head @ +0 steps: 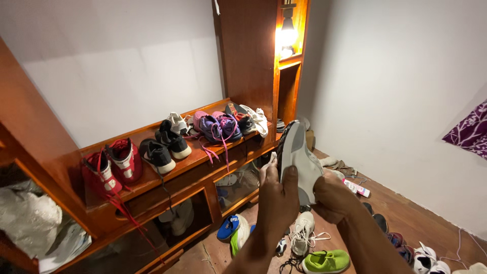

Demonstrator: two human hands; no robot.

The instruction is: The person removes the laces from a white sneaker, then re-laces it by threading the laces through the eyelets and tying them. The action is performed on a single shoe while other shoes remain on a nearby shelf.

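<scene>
Currently both hands are raised in front of the wooden shelf (203, 162), holding one grey shoe (299, 157) between them, sole side turned toward the camera and toe pointing up; the left hand (276, 195) is wrapped around the shoe's left edge, thumb laid across the sole, fingers curled behind; the right hand (332, 195) is closed around the lower right edge near the heel; neither hand is open.

The shoe is held in the air, above the floor and just right of the shelf's front edge; it touches nothing but the hands.

On the shelf top, left to right: a red and white pair (112, 165); a black pair with white soles (165, 147); a white shoe (177, 122); purple shoes with pink laces (218, 127); a dark shoe and a white cloth (256, 119) at the far end.

On the floor below the hands: a blue shoe (227, 227); a white laced shoe (304, 231); a bright green shoe (327, 261); a small pink and white tube (357, 189) near the wall; more shoes at lower right (423, 256).

A lit lamp (286, 35) glows in the upper niche of the cabinet; a purple patterned cloth (472, 129) hangs at the right edge.
</scene>
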